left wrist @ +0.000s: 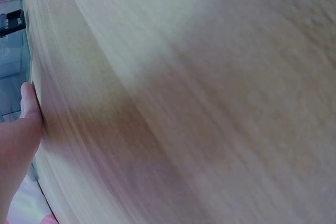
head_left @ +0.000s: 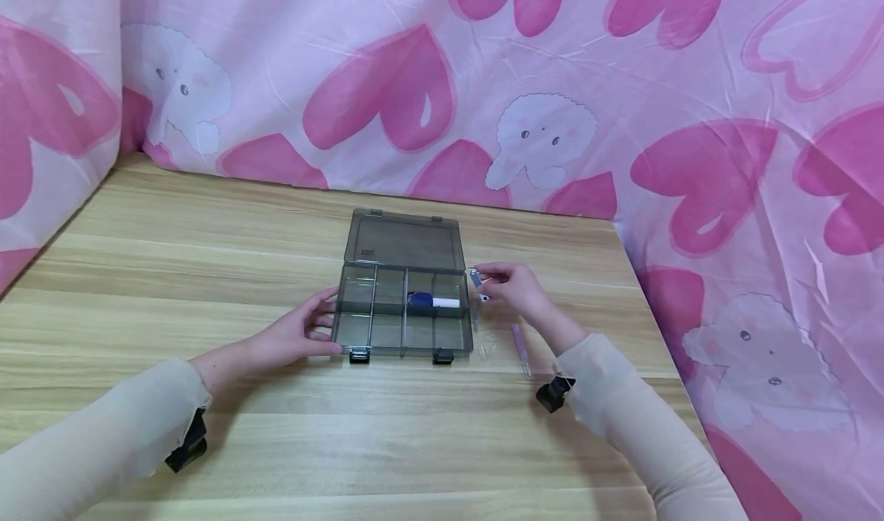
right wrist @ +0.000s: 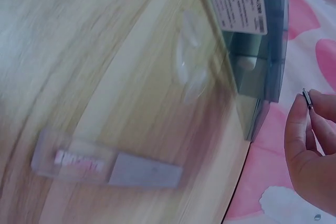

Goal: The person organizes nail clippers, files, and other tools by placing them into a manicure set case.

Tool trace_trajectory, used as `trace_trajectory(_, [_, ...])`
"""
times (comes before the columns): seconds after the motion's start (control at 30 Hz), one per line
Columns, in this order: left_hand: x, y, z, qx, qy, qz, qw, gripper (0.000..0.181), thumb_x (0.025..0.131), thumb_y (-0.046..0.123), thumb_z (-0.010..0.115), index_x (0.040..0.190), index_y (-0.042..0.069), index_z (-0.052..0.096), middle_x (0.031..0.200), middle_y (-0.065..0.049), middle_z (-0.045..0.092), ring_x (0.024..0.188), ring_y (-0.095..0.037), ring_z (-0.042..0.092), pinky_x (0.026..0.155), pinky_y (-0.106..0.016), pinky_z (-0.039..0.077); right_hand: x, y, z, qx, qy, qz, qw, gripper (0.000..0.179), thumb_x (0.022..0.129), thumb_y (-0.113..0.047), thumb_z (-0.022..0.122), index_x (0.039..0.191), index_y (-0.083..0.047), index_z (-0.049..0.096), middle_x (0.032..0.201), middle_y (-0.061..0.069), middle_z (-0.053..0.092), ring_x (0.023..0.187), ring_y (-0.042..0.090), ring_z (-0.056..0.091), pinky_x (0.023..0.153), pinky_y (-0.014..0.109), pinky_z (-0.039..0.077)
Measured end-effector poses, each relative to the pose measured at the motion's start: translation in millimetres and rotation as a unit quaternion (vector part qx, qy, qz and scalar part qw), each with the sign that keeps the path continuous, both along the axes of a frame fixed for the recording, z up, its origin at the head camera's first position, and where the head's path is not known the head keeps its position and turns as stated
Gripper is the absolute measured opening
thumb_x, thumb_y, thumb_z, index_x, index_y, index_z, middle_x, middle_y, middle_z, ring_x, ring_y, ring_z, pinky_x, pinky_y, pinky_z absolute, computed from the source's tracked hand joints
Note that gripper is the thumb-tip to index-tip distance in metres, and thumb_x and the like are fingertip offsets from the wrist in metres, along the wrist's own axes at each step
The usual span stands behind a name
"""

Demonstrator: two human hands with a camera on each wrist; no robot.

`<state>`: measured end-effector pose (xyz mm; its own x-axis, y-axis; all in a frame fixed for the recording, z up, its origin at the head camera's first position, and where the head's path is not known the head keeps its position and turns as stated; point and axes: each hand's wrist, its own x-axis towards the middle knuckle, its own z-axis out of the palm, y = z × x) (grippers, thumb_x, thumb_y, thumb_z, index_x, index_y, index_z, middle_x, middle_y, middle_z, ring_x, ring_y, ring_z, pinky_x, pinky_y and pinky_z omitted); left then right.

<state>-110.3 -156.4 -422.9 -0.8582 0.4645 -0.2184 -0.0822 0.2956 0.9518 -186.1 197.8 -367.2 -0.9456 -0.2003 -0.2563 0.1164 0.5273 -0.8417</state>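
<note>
A smoky clear plastic compartment box (head_left: 369,331) lies with its lid (head_left: 407,241) folded back. My left hand (head_left: 304,329) holds its left end, fingers at the side wall and thumb (left wrist: 29,100) along the front edge. Inside, in a right-hand compartment, lies a dark blue bottle (head_left: 420,300) with a white cap. Just right of the box, my right hand (head_left: 509,285) pinches small silver nail clippers (head_left: 476,278) between thumb and fingertips. The right wrist view shows only a thin metal end (right wrist: 307,97) of them.
A clear tube with a lavender cap (right wrist: 146,171) lies on the wooden table (head_left: 290,429) right of the box. Several small clear curved pieces (right wrist: 186,61) lie between tube and box. Pink heart-patterned cloth (head_left: 476,84) stands around the table's back and sides.
</note>
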Motion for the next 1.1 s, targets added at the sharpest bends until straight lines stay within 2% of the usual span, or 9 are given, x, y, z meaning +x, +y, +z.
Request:
trace_trajectory(0.13, [0.1,0.1,-0.1,-0.001,0.002,-0.002,1.0000,0.102,0.078,0.012,0.073,0.149,0.001,0.002,0.143,-0.031,0.029,0.121,-0.042,0.045,0.098,-0.038,0.049,2.5,-5,2.6,-0.006,-0.001,0.007,1.0000,0.042,0.083,0.003,0.063,0.124,0.003,0.057,0.103,0.021,0.068,0.073,0.001,0.061,0.077,0.029,0.058])
trace_trajectory(0.53, [-0.1,-0.1,-0.8,-0.001,0.002,-0.001,1.0000,0.101,0.078,0.013,0.074,0.149,0.001,0.003,0.142,-0.031,0.029,0.120,-0.041,0.045,0.099,-0.039,0.049,7.4,-18,4.0,-0.040,-0.027,0.020,0.9986,0.043,0.083,-0.001,0.063,0.126,-0.001,0.057,0.120,0.022,0.061,0.086,0.007,0.058,0.075,0.022,0.055])
trace_trajectory(0.8, [-0.4,-0.3,-1.0,0.003,-0.001,-0.003,1.0000,0.102,0.078,0.013,0.074,0.149,0.002,0.003,0.143,-0.031,0.029,0.120,-0.042,0.045,0.098,-0.038,0.050,13.8,-32,4.2,-0.059,-0.043,0.040,0.9965,0.039,0.085,-0.003,0.063,0.124,0.000,0.059,0.117,0.020,0.062,0.087,0.009,0.058,0.072,0.021,0.054])
trace_trajectory(1.1, [-1.1,-0.9,-1.3,0.004,0.000,-0.004,1.0000,0.103,0.077,0.013,0.074,0.149,0.002,0.002,0.142,-0.031,0.029,0.119,-0.041,0.047,0.098,-0.037,0.050,19.9,-52,3.8,-0.076,-0.073,0.058,0.9928,0.039,0.085,-0.001,0.062,0.124,0.001,0.058,0.115,0.021,0.063,0.088,0.010,0.059,0.076,0.023,0.055])
